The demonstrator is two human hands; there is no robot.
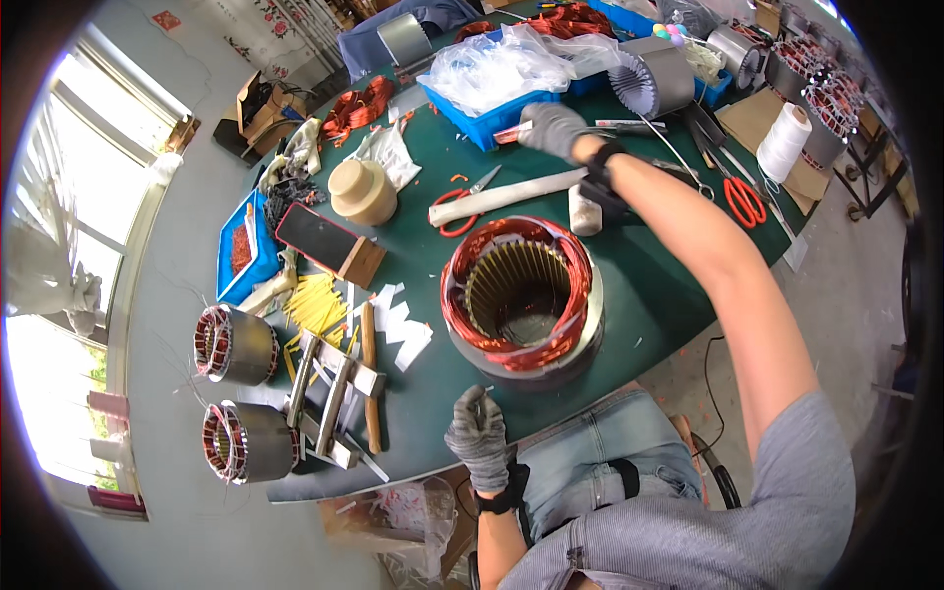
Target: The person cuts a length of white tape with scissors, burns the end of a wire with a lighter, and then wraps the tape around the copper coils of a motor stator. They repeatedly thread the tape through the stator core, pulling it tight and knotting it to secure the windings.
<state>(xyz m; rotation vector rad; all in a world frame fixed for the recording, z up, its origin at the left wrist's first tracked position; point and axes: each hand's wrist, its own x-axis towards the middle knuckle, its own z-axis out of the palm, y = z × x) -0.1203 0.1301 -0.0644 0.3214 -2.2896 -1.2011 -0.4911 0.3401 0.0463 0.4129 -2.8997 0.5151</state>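
Note:
A stator (594,339) stands upright near the table's front edge, its bore ringed with red copper windings (462,315) and yellowish slot liners (482,295). My left hand (477,438), in a grey glove, is just in front of it, fingers drawn together in a pinch. A tiny white bit shows at the fingertips, too small to name. Across the table, my right hand (553,131), gloved too, reaches beside a blue bin (482,128). Its fingers are bent around the end of a small red-and-white packet (508,134). Below that arm lie a white roll (506,198) and red-handled scissors (457,224).
Two smaller stators (258,349) stand at left beside metal bars (334,405), a wooden stick (370,379), yellow strips (317,305) and white paper pieces (413,344). A cream stepped cylinder (362,190) is farther back. At right are more red scissors (744,203) and a thread spool (785,144).

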